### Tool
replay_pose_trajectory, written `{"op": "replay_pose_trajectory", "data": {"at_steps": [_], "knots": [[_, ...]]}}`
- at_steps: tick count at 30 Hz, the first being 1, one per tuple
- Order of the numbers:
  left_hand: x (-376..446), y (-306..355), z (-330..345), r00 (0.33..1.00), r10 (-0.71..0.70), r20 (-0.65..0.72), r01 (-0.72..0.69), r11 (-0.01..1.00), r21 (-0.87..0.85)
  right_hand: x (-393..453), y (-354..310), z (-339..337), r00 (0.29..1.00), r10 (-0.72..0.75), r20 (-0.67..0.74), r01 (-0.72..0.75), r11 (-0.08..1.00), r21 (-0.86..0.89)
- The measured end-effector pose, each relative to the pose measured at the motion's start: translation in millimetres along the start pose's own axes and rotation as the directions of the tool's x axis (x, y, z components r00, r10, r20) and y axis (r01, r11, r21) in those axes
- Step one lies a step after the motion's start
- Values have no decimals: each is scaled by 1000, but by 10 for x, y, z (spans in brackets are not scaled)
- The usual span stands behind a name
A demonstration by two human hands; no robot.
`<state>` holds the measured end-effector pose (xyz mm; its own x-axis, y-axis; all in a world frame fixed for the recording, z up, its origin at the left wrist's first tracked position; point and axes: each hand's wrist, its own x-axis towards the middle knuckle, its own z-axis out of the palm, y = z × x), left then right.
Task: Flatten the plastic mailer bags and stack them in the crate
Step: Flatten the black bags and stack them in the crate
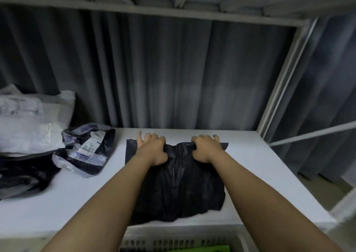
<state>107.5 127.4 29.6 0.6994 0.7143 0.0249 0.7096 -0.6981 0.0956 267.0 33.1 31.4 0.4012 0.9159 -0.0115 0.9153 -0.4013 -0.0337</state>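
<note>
Both hands grip a black mailer bag [179,184] along its far edge at the bench's [260,165] near right: left hand [153,149] and right hand [205,147] with fingers curled into bunched plastic.

A crate [185,238] sits below the near edge.

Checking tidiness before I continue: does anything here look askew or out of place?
Crumpled black and white plastic mailer bags lie heaped, unflattened, at the white table's left. The black mailer bag under both hands is still wrinkled.

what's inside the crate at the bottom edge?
Inside the crate, a green patch shows beside something dark. The frame edge and both forearms cut off the rest, so the contents can't be identified.
</note>
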Motion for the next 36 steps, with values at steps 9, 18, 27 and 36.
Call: {"op": "replay_pose_trajectory", "data": {"at_steps": [9,18,27,36], "knots": [[-507,25,-377,924,82,-374,-55,995,82,-631,-6,-256,882,-11,-470,19,1000,11],[-1326,-110,646,991,18,133,-36,990,135,-1470,-337,767,981,-190,33,192,969,-158],[-1547,-336,809,989,-50,137,52,999,-13,-1645,-376,953,994,-20,-110,32,994,104],[-1644,-514,1024,969,-232,81,244,948,-202,-1553,-170,1101,924,364,-116,-294,872,391]]}}
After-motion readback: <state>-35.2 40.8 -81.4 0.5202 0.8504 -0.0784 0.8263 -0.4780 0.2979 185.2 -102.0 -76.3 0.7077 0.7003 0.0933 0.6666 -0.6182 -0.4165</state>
